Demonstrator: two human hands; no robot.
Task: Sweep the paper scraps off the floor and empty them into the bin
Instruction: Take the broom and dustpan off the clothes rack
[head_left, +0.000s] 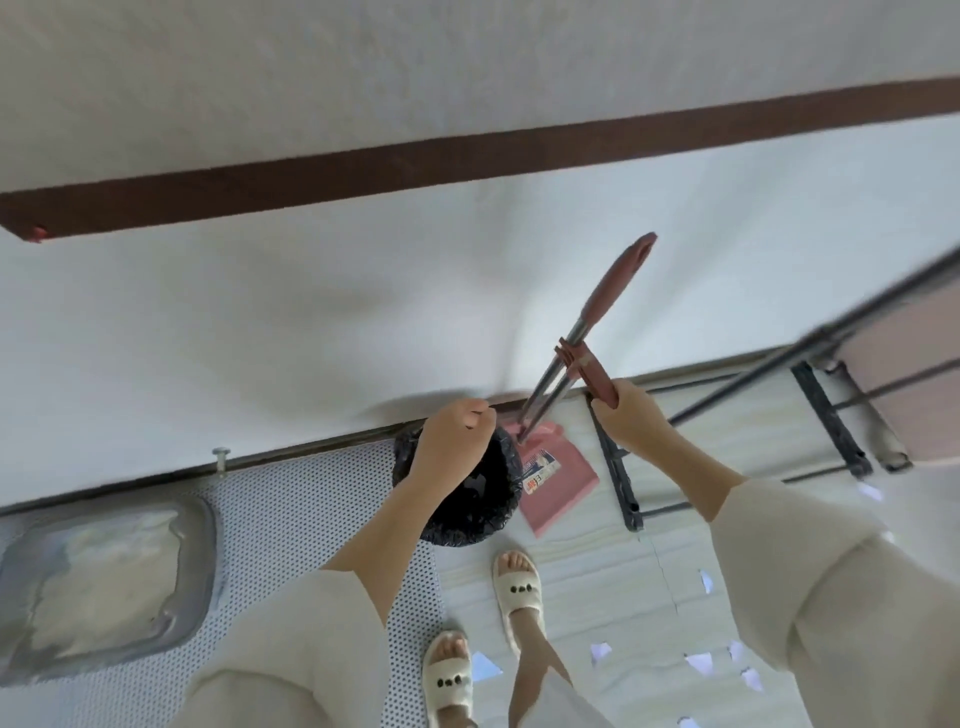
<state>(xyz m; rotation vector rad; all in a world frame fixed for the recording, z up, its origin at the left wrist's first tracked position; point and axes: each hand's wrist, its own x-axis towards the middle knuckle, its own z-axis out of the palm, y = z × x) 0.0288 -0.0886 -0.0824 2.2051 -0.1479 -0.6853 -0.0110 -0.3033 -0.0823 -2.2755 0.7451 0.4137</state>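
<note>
A large white wall (363, 312) with a dark brown horizontal band (467, 156) fills the upper part of the view. Below it, the floor has two surfaces: a white mat with small black dots (322, 493) on the left and a pale cream ribbed mat (597, 571) on the right. A grey metal-framed hatch (104, 582) lies in the dotted mat at the far left. At the right, a black metal folding frame (727, 415) stands close to the wall, and its lower bar lies just beside the pink plastic dustpan (558, 483).

The dustpan rests on the cream mat with its tall metal handle tilted up toward the wall, and a second long handle with a pink grip (613, 291) rises beside it. The round black woven bin (467, 499) stands at the wall, touching the left edge of the dustpan. Small white paper scraps (698, 662) are spread on the cream mat, near the two feet in cream slippers (517, 587).

The left hand (457, 436) is above the bin with its fingers curled in a fist; I cannot tell if it holds something. The right hand (631, 410) grips the lower end of a pink clip piece on the handles. Both forearms come out of loose cream sleeves (779, 545).
</note>
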